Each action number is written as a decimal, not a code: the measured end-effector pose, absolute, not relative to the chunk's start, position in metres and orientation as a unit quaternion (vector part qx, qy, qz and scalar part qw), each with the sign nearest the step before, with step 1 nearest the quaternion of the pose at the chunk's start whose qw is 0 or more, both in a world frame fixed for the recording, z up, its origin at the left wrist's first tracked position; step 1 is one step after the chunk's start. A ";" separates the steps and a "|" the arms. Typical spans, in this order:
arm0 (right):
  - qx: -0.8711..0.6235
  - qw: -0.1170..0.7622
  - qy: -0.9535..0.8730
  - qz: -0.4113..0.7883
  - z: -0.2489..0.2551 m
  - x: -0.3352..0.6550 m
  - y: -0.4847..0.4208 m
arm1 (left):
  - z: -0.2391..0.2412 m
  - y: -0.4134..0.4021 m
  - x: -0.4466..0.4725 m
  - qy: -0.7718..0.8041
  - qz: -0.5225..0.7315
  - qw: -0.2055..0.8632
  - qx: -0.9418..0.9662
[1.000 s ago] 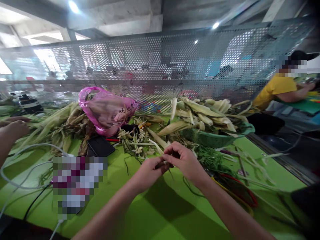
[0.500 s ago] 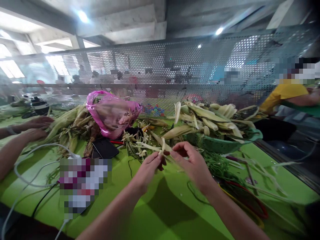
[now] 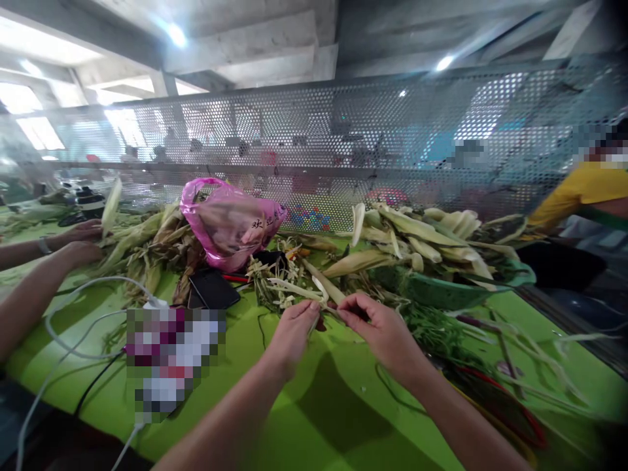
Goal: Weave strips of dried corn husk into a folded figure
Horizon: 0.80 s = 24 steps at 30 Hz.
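Observation:
My left hand [image 3: 293,330] and my right hand [image 3: 380,330] meet over the green table [image 3: 318,418], both pinched on a thin pale stalk with narrow leaves [image 3: 299,291] that runs up and left from my fingers. A small dark bit shows between the two hands. Just beyond them lies a loose heap of pale stalks and small flowers [image 3: 275,275]. A green basin [image 3: 441,291] piled with pale corn husks [image 3: 417,235] stands behind my right hand.
A pink plastic bag [image 3: 228,222], a black phone [image 3: 213,288] and a husk pile [image 3: 142,242] lie at the back left. White cables [image 3: 73,307] cross the left. Another person's hands [image 3: 81,242] work there; a person in yellow [image 3: 583,190] sits right. Perforated metal screen behind.
My hands have lowered slightly and drawn the stalk closer to the table. The other person's hands at the left now lift a pale husk.

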State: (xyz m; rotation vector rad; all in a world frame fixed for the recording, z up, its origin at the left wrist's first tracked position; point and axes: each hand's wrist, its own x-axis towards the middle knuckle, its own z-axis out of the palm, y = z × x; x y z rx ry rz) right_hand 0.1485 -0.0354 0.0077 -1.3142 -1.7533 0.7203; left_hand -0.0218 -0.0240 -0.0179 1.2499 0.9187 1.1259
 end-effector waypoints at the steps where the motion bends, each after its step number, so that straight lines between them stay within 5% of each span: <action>1: -0.519 0.401 -0.701 0.280 0.009 0.149 -0.036 | -0.018 -0.024 -0.021 0.393 0.485 0.573 0.531; 24: -0.529 0.360 -0.736 0.222 0.012 0.148 -0.043 | -0.009 -0.014 -0.026 0.385 0.416 0.495 0.658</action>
